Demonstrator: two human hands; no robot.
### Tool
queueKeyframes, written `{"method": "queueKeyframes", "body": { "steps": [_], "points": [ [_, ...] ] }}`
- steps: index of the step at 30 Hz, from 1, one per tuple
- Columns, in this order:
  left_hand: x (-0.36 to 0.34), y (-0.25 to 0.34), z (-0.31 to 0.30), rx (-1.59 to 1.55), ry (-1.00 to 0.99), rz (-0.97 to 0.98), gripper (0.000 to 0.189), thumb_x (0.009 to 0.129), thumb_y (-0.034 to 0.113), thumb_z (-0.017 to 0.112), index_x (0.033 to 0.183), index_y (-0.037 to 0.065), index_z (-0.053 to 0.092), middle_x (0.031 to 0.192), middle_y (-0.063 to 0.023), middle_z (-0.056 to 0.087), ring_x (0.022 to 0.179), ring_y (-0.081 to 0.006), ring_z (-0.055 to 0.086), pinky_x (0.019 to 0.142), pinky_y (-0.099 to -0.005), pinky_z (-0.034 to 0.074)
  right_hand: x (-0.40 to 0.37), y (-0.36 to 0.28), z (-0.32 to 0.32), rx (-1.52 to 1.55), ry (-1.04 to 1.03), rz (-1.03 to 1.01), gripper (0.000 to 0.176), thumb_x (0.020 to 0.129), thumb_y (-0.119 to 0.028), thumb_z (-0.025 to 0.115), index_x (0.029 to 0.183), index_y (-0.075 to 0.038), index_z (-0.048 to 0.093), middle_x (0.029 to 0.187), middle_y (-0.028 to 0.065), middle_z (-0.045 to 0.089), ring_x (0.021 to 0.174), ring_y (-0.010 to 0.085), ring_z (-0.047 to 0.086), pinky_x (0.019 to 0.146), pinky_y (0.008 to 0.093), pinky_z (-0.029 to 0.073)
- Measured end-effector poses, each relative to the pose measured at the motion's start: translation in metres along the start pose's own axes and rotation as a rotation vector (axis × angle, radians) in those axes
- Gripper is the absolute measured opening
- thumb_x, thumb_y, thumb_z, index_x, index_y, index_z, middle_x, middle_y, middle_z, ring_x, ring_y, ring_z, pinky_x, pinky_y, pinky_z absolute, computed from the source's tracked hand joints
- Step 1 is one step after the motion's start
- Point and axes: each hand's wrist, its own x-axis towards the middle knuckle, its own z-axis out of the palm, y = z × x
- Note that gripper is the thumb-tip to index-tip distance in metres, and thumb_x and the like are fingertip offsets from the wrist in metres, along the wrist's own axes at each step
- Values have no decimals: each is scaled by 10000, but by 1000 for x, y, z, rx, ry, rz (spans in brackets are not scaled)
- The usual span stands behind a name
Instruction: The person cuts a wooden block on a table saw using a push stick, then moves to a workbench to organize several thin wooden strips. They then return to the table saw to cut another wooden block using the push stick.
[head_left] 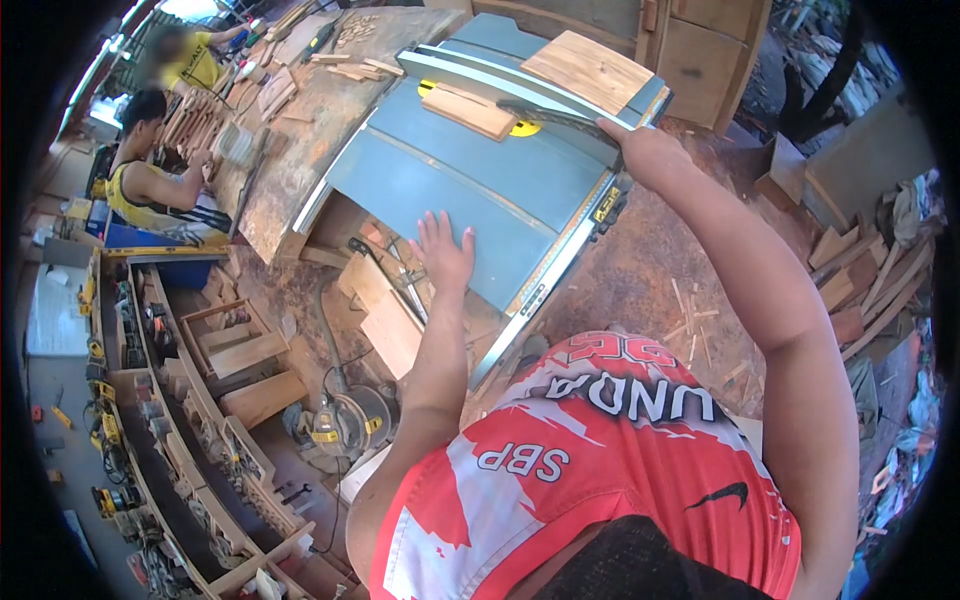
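My left hand (443, 252) lies flat with fingers spread on the near left edge of the grey-blue table saw top (430, 160). My right hand (645, 152) is closed round a dark push stick (555, 112) at the right side of the saw. The stick's far tip reaches the end of a short wooden block (468, 110). That block lies beside the long metal fence (490, 72), partly over the yellow insert (524, 128). No blade can be seen. Past the fence, a wider wooden board (588, 70) rests on the saw.
Two people sit at a cluttered workbench (300, 135) on the upper left, one with a visible arm (172, 185). Shelves of power tools (150, 400) curve along the lower left. Wood offcuts (860, 270) pile up at right. A wooden cabinet (700, 60) stands behind the saw.
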Motion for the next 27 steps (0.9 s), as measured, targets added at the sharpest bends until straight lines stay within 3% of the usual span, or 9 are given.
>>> {"method": "queueKeyframes", "body": {
  "steps": [25,27],
  "points": [
    [0,1,-1,-22,-6,-21,677,923,449,561,1456,47,447,1570,-194,319,1485,-334,220,1204,-543,52,27,-27,-15,18,31,-44,598,966,-54,383,1517,-287,362,1236,193,646,1127,327,643,937,442,517],
    [0,1,-2,-21,-7,-21,676,923,446,563,1456,47,447,1567,-195,323,1485,-334,220,1204,-542,53,28,-30,-19,69,-1,-51,645,960,-33,354,1540,-310,304,1145,216,660,1055,338,670,898,444,536]
  ]
}}
